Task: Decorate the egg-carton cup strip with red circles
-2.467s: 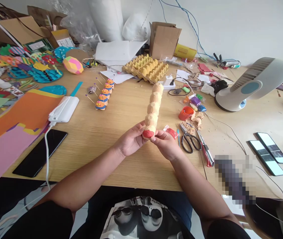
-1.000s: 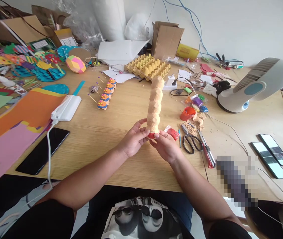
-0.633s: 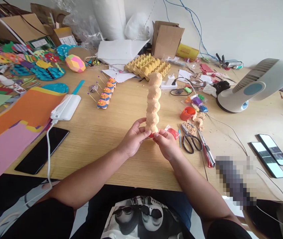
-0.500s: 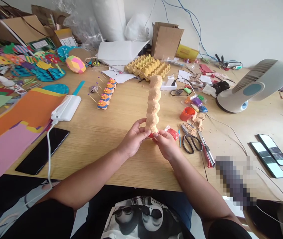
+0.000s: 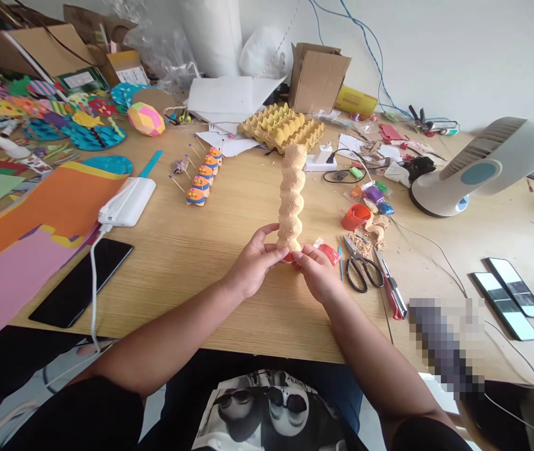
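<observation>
A peach-coloured strip of egg-carton cups [image 5: 291,194] points away from me above the table, its near end between my hands. My left hand [image 5: 257,263] is closed on the left side of that end, thumb on top. From the right, my right hand [image 5: 316,269] pinches the same end with thumb and fingers. A small red piece [image 5: 289,257] shows at the near end by both thumbs; most of it is covered by my fingers. Just past my right hand lies a red packet [image 5: 327,252].
Black-handled scissors [image 5: 363,270], a red cutter knife [image 5: 392,289] and an orange-red cup [image 5: 355,216] lie to the right. A decorated egg-carton caterpillar [image 5: 205,176] stands left of centre. Farther out are a phone [image 5: 81,283], a power bank [image 5: 128,202], a fan [image 5: 473,166] and yellow egg trays [image 5: 280,127].
The view has shifted slightly, so everything sits a little differently in the picture. Both hands keep the same hold on the egg-carton strip.
</observation>
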The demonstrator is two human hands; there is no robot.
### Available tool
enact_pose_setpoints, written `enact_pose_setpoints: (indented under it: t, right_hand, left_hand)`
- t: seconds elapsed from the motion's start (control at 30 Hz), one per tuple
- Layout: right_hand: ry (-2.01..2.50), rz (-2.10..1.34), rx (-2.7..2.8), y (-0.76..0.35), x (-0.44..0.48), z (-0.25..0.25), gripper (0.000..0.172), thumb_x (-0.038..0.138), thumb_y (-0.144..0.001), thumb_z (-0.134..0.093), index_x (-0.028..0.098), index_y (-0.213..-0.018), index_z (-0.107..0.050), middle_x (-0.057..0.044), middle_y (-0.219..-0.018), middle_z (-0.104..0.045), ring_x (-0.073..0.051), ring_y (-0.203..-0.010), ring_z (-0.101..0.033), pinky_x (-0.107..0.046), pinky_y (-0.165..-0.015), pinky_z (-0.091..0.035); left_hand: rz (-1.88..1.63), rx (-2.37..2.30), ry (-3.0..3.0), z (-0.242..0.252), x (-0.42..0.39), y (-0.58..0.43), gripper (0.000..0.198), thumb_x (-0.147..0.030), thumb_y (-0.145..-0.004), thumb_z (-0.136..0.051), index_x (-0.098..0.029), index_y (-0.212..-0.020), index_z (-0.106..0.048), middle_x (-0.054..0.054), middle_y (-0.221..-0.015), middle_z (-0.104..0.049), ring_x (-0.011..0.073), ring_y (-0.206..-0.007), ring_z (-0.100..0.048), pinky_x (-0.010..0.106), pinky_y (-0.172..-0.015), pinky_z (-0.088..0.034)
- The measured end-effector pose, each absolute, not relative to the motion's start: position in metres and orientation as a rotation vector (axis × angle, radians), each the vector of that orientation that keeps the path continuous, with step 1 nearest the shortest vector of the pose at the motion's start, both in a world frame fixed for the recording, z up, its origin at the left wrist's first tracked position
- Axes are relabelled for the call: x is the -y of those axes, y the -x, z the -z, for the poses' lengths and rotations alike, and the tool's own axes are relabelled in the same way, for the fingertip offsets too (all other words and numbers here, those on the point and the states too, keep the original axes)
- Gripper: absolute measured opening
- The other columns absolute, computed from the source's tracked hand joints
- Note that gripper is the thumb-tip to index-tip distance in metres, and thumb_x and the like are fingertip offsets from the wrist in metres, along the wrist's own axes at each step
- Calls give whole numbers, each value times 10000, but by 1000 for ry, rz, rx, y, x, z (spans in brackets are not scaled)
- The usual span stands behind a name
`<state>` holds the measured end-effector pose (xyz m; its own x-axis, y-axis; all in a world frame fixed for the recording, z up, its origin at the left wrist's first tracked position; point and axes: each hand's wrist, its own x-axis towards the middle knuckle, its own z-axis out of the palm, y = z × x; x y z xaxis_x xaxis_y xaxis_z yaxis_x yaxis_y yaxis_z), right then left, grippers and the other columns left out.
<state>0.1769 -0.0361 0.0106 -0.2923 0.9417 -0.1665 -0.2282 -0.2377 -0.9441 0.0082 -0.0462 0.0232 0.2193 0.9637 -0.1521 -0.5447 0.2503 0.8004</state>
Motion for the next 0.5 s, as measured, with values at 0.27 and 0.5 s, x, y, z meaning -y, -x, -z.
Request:
enact_pose_setpoints:
  t: [0.27, 0.5]
  right_hand:
    - [1008, -1672, 1138, -177, 36, -18, 374, 547, -674, -899, 230, -753, -715, -15, -759, -701, -224, -858, -627, -364, -849, -461]
    - [992, -1667, 1155, -176, 35, -16, 369, 533, -661, -912, 231, -735, -714, -10, -725, -692, -247, -925, -650, -354, -833, -464]
  left_hand:
    - [-1115, -719, -598, -19, 49, -9, 594, -265, -784, -878, -229, -1285, -561, 4, -881, -778, 172, -890, -743, 369, -974, -503]
    - [-1113, -719, -656, -20, 51, -9, 611, -268, -806, -864, -215, -1320, -539, 38, -937, -796, 175, -926, -738, 367, -984, -485]
